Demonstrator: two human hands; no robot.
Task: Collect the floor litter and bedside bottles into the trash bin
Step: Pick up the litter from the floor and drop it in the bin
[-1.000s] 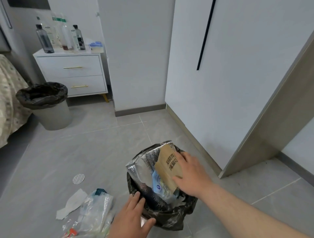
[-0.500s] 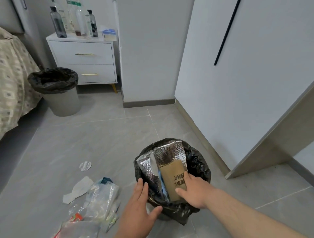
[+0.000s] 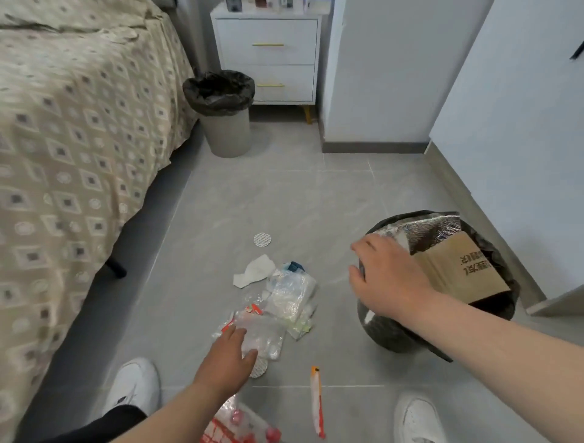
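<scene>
A black-lined trash bin (image 3: 379, 335) stands on the floor at the right, holding a silver foil bag (image 3: 433, 229) and a brown cardboard piece (image 3: 458, 272). My right hand (image 3: 385, 278) grips the bin's near left rim. My left hand (image 3: 227, 357) reaches down with fingers extended onto a clear plastic bag (image 3: 262, 335) in a litter pile. The pile also has another clear bag (image 3: 290, 294), a white tissue (image 3: 256, 272), a round white seal (image 3: 262, 239) and an orange-white wrapper (image 3: 317, 401). Only the bases of the bedside bottles (image 3: 262, 3) show at the top edge.
A second grey bin (image 3: 224, 132) with a black liner stands by the white nightstand (image 3: 268, 60). A bed (image 3: 72, 132) with a patterned cover fills the left. A red-printed plastic bag (image 3: 240, 427) lies near my white shoes (image 3: 132, 385). White wardrobe wall at right.
The view swung left and down. My right hand left the cardboard and took hold of the bin rim. My left hand moved off the bin to the plastic bag on the floor.
</scene>
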